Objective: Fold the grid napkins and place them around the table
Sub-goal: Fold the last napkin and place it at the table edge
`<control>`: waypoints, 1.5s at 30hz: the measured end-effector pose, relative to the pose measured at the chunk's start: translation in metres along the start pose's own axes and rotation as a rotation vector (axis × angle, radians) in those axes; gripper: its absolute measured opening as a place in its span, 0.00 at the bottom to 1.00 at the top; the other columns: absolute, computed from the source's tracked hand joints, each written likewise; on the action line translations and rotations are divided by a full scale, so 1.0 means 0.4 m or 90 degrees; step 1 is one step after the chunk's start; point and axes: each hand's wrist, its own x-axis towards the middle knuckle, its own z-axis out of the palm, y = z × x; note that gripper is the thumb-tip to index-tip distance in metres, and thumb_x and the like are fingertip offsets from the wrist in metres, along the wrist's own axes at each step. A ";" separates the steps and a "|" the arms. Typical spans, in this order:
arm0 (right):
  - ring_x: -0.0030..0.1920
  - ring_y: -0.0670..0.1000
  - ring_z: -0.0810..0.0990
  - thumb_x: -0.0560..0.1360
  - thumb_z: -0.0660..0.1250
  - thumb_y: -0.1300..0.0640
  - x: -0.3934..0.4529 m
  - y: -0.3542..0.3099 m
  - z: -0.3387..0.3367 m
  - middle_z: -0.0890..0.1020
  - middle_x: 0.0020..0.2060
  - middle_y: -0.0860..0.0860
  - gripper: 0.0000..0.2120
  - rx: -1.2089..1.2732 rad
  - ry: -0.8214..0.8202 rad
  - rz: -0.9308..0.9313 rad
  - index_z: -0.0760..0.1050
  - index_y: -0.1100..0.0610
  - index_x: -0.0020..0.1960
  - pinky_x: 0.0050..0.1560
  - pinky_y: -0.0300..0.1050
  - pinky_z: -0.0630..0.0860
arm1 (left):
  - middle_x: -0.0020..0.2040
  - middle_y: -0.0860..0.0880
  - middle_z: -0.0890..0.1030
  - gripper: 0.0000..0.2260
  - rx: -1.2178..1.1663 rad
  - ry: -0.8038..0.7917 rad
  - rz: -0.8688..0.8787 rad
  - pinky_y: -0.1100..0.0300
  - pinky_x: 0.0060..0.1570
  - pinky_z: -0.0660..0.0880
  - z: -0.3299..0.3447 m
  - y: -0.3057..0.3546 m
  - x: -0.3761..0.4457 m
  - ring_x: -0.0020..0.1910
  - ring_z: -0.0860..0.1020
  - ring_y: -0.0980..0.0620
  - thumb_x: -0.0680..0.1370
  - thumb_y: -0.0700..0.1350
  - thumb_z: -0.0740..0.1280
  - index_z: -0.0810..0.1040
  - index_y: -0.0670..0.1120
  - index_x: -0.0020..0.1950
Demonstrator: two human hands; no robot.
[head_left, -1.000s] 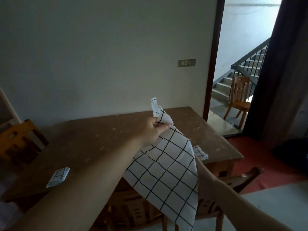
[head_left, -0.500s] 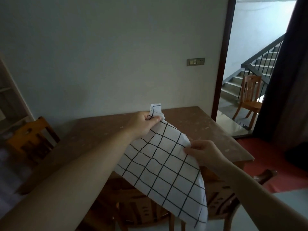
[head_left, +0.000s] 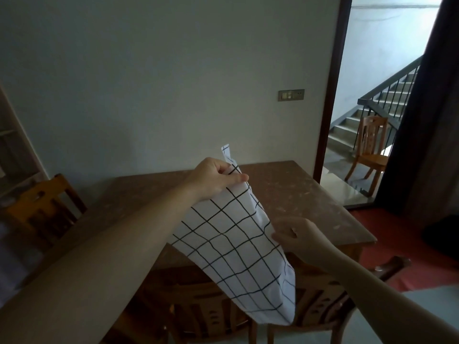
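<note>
A: The napkin (head_left: 233, 247) hangs in the air over the near edge of the table (head_left: 298, 194), open and unfolded. The left hand (head_left: 216, 178) pinches its top corner, thumb over cloth, with a little tab poking up above the knuckles.

B: And the right hand (head_left: 296, 234)?

A: Down at the right edge, fingers curled onto the cloth there. A light pinch, I'd say, though the fingertips are hidden behind the fabric.

B: What's the risk from here?

A: Slack. The lower half dangles free towards the chair (head_left: 310, 299) below, so if the right grip is only an edge pinch, the cloth could slide out and swing. The fold would then come out crooked, grid lines not matching. The bottom corner might also catch on the chair back as it's brought down.

B: Landing surface?

A: A brown tabletop, mottled with pale flecks, pushed against a plain wall (head_left: 173, 83).

B: Round the room?

A: Dim. Another chair at the left side (head_left: 42, 207), a switch plate (head_left: 291, 95) on the wall, a doorway on the right to stairs (head_left: 372, 115) with one more chair (head_left: 370, 145) standing out there, and a dark curtain (head_left: 432, 120) by it.
</note>
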 end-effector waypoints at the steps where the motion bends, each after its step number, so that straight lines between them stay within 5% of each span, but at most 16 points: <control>1: 0.28 0.40 0.76 0.74 0.71 0.58 0.004 0.004 0.004 0.79 0.30 0.46 0.08 -0.003 0.010 0.008 0.78 0.50 0.38 0.35 0.35 0.76 | 0.36 0.39 0.81 0.15 0.002 0.000 0.013 0.61 0.40 0.73 -0.001 0.002 -0.001 0.36 0.77 0.53 0.72 0.53 0.75 0.84 0.39 0.41; 6: 0.27 0.40 0.76 0.76 0.70 0.55 0.008 0.019 0.003 0.78 0.30 0.46 0.08 -0.114 0.034 0.010 0.77 0.54 0.38 0.38 0.42 0.81 | 0.24 0.56 0.67 0.20 0.021 0.038 0.032 0.71 0.36 0.68 -0.004 -0.019 0.004 0.26 0.65 0.60 0.72 0.49 0.76 0.73 0.47 0.24; 8: 0.32 0.42 0.78 0.73 0.72 0.51 0.013 0.007 0.006 0.79 0.35 0.47 0.07 -0.104 0.019 -0.008 0.75 0.53 0.44 0.37 0.41 0.80 | 0.32 0.50 0.74 0.20 0.002 0.056 0.059 0.67 0.51 0.71 -0.001 -0.025 0.007 0.32 0.69 0.61 0.72 0.49 0.76 0.72 0.40 0.28; 10: 0.33 0.39 0.77 0.72 0.73 0.50 0.023 -0.003 0.012 0.76 0.34 0.45 0.10 -0.106 -0.019 -0.026 0.71 0.45 0.43 0.33 0.30 0.73 | 0.46 0.49 0.78 0.19 0.000 0.081 0.074 0.66 0.50 0.69 -0.002 -0.022 0.010 0.42 0.74 0.62 0.72 0.50 0.75 0.78 0.34 0.40; 13: 0.29 0.35 0.76 0.74 0.71 0.50 0.032 0.030 0.043 0.77 0.28 0.42 0.11 -0.116 -0.112 0.020 0.70 0.43 0.37 0.33 0.27 0.72 | 0.60 0.52 0.74 0.13 0.009 0.170 0.106 0.74 0.48 0.64 -0.014 -0.016 0.017 0.58 0.72 0.57 0.72 0.51 0.75 0.83 0.40 0.43; 17: 0.41 0.46 0.84 0.72 0.69 0.43 0.029 0.105 0.063 0.86 0.39 0.45 0.09 -0.016 -0.094 0.093 0.82 0.47 0.43 0.48 0.51 0.82 | 0.66 0.55 0.72 0.07 0.006 0.207 0.141 0.64 0.61 0.61 -0.041 -0.031 0.024 0.66 0.66 0.60 0.73 0.49 0.75 0.83 0.46 0.40; 19: 0.43 0.51 0.85 0.71 0.70 0.42 0.030 0.122 0.057 0.86 0.41 0.51 0.14 0.030 -0.066 0.116 0.82 0.52 0.47 0.49 0.54 0.82 | 0.62 0.57 0.77 0.07 -0.009 0.209 0.127 0.63 0.63 0.63 -0.046 -0.046 0.023 0.64 0.68 0.64 0.74 0.49 0.74 0.84 0.46 0.44; 21: 0.45 0.52 0.85 0.70 0.72 0.42 0.023 0.137 0.052 0.86 0.44 0.53 0.17 0.099 -0.073 0.146 0.81 0.55 0.49 0.49 0.54 0.82 | 0.47 0.59 0.82 0.07 -0.033 0.215 0.122 0.64 0.58 0.70 -0.042 -0.052 0.018 0.50 0.76 0.68 0.74 0.50 0.74 0.84 0.46 0.44; 23: 0.46 0.47 0.85 0.71 0.74 0.48 0.008 0.150 0.054 0.86 0.46 0.51 0.13 0.143 -0.115 0.159 0.81 0.54 0.52 0.49 0.48 0.83 | 0.30 0.60 0.77 0.11 -0.026 0.219 0.134 0.65 0.42 0.72 -0.032 -0.051 0.015 0.33 0.74 0.64 0.74 0.50 0.73 0.80 0.48 0.33; 25: 0.46 0.44 0.85 0.72 0.74 0.54 -0.007 0.159 0.061 0.86 0.46 0.48 0.09 0.153 -0.136 0.158 0.81 0.53 0.51 0.48 0.44 0.82 | 0.22 0.57 0.68 0.19 -0.005 0.241 0.146 0.67 0.31 0.65 -0.027 -0.047 0.019 0.26 0.67 0.60 0.74 0.49 0.73 0.72 0.48 0.26; 28: 0.43 0.42 0.84 0.74 0.71 0.57 -0.017 0.167 0.073 0.86 0.41 0.45 0.02 0.165 -0.106 0.156 0.81 0.52 0.46 0.45 0.40 0.80 | 0.22 0.54 0.61 0.24 0.039 0.267 0.162 0.63 0.28 0.60 -0.030 -0.038 0.030 0.25 0.61 0.57 0.74 0.50 0.73 0.64 0.43 0.25; 32: 0.47 0.53 0.84 0.76 0.68 0.60 -0.026 0.165 0.078 0.85 0.47 0.55 0.05 0.363 -0.007 0.283 0.80 0.58 0.51 0.39 0.42 0.80 | 0.26 0.47 0.64 0.26 0.067 0.302 0.163 0.58 0.33 0.62 -0.038 -0.047 0.043 0.28 0.63 0.51 0.72 0.57 0.70 0.70 0.34 0.32; 37: 0.45 0.53 0.84 0.77 0.68 0.59 -0.038 0.172 0.098 0.85 0.43 0.52 0.07 0.300 0.105 0.276 0.83 0.53 0.43 0.47 0.48 0.82 | 0.29 0.36 0.70 0.29 0.083 0.312 0.155 0.55 0.35 0.68 -0.034 -0.043 0.048 0.29 0.66 0.43 0.69 0.63 0.67 0.73 0.35 0.33; 42: 0.43 0.46 0.82 0.79 0.64 0.59 -0.044 0.182 0.101 0.84 0.42 0.47 0.08 0.228 0.132 0.234 0.81 0.49 0.46 0.38 0.36 0.76 | 0.27 0.47 0.61 0.26 0.099 0.330 0.149 0.56 0.37 0.61 -0.045 -0.037 0.050 0.29 0.61 0.49 0.73 0.56 0.71 0.63 0.40 0.29; 45: 0.40 0.50 0.81 0.79 0.64 0.57 -0.041 0.190 0.085 0.83 0.41 0.52 0.07 0.322 0.184 0.276 0.81 0.55 0.49 0.37 0.40 0.77 | 0.26 0.43 0.67 0.25 0.101 0.340 0.109 0.56 0.35 0.64 -0.055 -0.059 0.055 0.28 0.65 0.47 0.72 0.59 0.70 0.67 0.40 0.29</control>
